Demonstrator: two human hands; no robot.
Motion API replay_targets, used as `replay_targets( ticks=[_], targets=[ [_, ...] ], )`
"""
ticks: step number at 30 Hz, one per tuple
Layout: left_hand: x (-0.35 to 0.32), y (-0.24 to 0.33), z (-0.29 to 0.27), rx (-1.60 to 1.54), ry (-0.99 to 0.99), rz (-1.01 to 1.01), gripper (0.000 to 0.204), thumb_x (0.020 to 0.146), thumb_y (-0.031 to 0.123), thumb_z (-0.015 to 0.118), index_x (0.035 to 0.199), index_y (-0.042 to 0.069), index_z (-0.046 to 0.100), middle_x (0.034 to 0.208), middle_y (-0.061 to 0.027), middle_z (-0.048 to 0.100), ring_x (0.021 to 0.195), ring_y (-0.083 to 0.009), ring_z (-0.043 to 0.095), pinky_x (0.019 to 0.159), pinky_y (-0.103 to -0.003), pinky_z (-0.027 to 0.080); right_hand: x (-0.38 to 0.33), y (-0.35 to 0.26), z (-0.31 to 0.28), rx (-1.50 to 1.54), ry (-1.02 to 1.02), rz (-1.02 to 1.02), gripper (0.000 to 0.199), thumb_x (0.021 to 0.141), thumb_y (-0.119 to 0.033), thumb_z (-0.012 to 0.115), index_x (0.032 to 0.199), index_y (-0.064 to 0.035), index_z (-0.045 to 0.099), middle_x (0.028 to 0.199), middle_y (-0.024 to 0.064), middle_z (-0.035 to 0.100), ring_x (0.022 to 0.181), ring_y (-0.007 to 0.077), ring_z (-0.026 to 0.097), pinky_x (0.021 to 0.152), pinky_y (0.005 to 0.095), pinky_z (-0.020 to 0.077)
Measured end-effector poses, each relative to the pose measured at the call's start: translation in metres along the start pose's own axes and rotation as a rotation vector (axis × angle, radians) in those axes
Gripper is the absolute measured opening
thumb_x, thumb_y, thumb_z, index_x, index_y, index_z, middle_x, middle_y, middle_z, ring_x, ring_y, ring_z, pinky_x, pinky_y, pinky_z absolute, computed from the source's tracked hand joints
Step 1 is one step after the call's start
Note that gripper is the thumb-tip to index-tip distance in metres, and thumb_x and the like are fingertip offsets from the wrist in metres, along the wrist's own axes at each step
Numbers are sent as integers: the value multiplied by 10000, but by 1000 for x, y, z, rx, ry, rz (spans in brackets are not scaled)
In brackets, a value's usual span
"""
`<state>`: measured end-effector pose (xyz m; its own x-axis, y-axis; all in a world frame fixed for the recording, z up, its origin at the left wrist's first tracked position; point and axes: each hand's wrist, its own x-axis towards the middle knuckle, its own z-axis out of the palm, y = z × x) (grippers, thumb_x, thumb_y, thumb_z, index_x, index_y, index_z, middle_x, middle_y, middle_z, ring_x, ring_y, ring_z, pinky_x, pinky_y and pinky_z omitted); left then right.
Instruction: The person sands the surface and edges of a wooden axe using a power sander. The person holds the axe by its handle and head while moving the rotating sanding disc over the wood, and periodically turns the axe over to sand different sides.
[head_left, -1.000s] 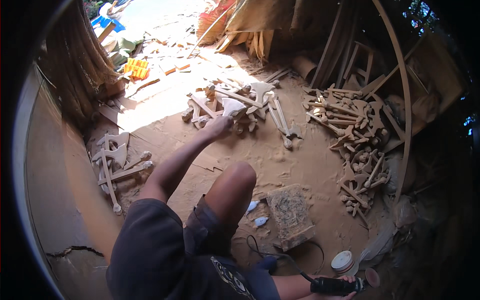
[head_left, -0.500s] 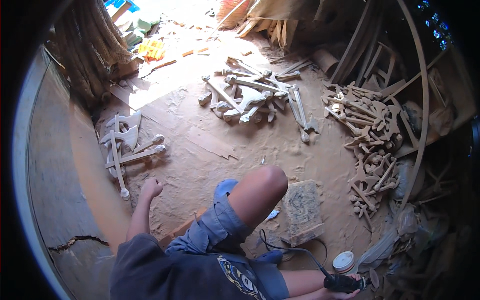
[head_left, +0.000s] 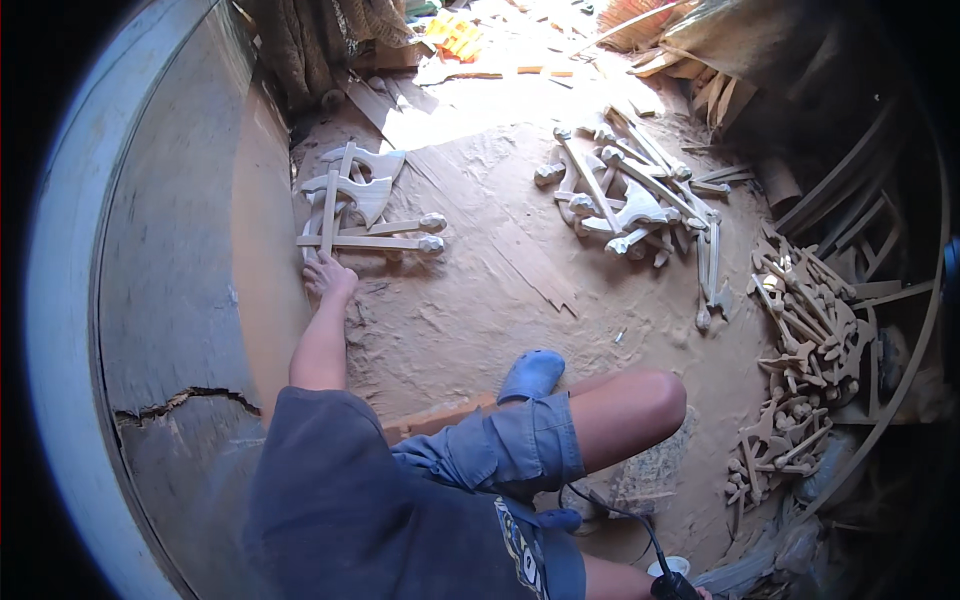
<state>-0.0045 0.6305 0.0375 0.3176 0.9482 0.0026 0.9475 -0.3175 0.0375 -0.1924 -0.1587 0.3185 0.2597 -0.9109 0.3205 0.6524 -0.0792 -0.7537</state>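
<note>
At the left, by the board wall, lies a small pile of pale wooden axes (head_left: 375,195) with curved blades and knobbed handle ends. My left hand (head_left: 332,277) is at the near end of the upright-lying axe handle (head_left: 329,215), its fingers curled over that end and hiding the knob. Down at the lower right edge, my right hand (head_left: 704,594) is mostly cut off by the frame. It grips a black corded angle grinder (head_left: 673,586), whose disc is out of view.
A larger heap of wooden axes (head_left: 640,205) lies ahead on the dusty floor. Many small wooden pieces (head_left: 795,365) are piled along the right. A worn block (head_left: 650,475) sits behind my bent knee (head_left: 645,400). The cracked board wall (head_left: 170,300) bounds the left.
My left hand has gone forward from beside the left pile onto an axe handle's end, its fist loosened. The view has swung left, and the grinder has slipped mostly below the frame.
</note>
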Motion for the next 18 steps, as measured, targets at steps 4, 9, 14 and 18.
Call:
replay_targets(
  ticks=[4, 9, 14, 18],
  targets=[
    [49, -52, 15, -168, -219, -78, 637, 867, 153, 679, 1428, 0, 419, 1257, -228, 620, 1152, -365, 652, 1028, -491, 524, -6, 9, 3, -33, -47, 83, 451, 985, -472, 588, 1125, -44, 614, 973, 86, 655, 873, 236, 656, 795, 379, 536],
    [35, -54, 10, -1061, -732, -144, 470, 812, 68, 803, 1218, -23, 585, 1073, -133, 695, 1058, -252, 701, 923, -395, 570, -7, 2, 0, -77, -82, 129, 479, 1008, -482, 578, 1129, -19, 594, 995, 91, 636, 892, 228, 638, 824, 363, 523],
    [-31, 30, -82, -733, -281, 565, 378, 895, 250, 748, 1195, 81, 593, 1024, -189, 725, 973, -389, 723, 873, -437, 567, -1, -25, -20, -137, -112, 167, 508, 1031, -492, 568, 1133, 6, 573, 1017, 97, 617, 911, 221, 619, 854, 347, 510],
    [-67, 130, -207, -422, -269, 1107, 307, 928, 217, 676, 1203, 115, 586, 1016, -219, 705, 894, -433, 727, 767, -512, 566, 13, -36, -43, -163, -178, 350, 533, 1049, -500, 561, 1137, 25, 557, 1034, 101, 602, 927, 214, 603, 877, 335, 500]
  ],
)
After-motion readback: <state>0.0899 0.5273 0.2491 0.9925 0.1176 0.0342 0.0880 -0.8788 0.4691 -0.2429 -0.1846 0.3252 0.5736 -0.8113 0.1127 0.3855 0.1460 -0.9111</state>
